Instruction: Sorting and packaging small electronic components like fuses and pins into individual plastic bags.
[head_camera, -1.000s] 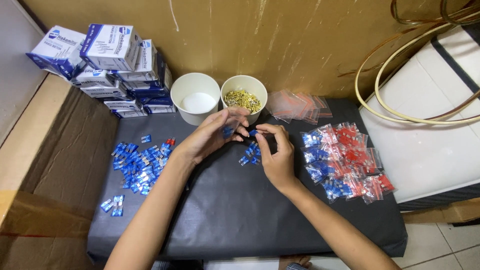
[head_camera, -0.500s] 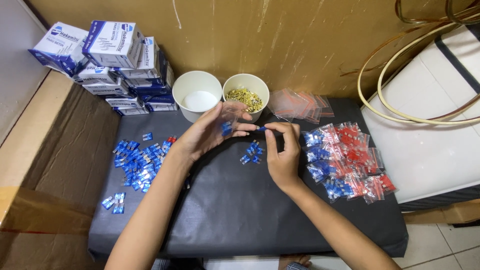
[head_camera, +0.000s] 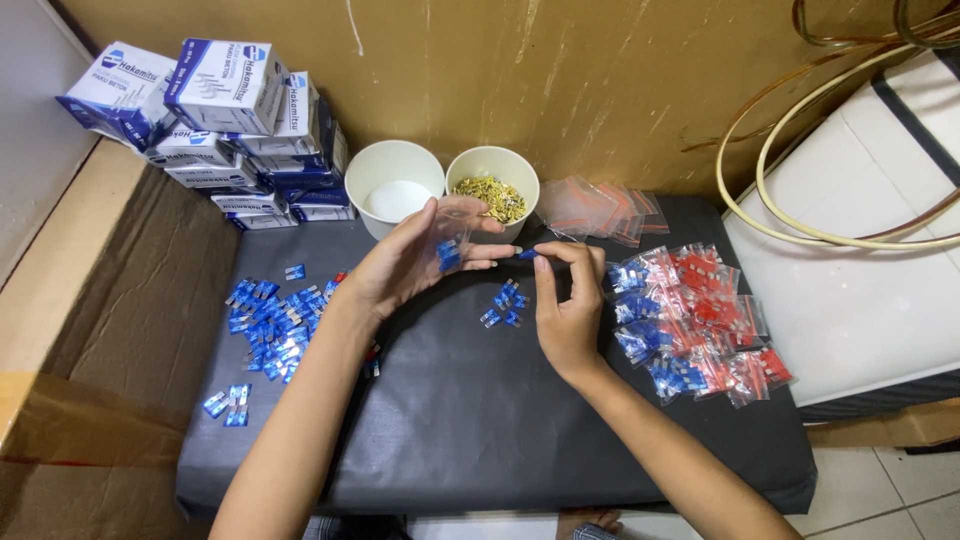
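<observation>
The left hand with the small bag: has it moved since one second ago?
Yes. The left hand with the clear bag has risen slightly toward the cup of gold pieces.

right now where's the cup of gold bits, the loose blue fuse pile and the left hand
cup of gold bits (head_camera: 521, 173), head view, right rim
loose blue fuse pile (head_camera: 272, 325), head view, middle
left hand (head_camera: 405, 262), head view, palm

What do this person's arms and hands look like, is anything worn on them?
Both arms are bare from the bottom of the picture up to the fingers: no sleeves show. The left hand and the right hand wear no gloves, and no rings, watch or bracelet can be seen. The fingernails look short and plain. No marks stand out.
</observation>
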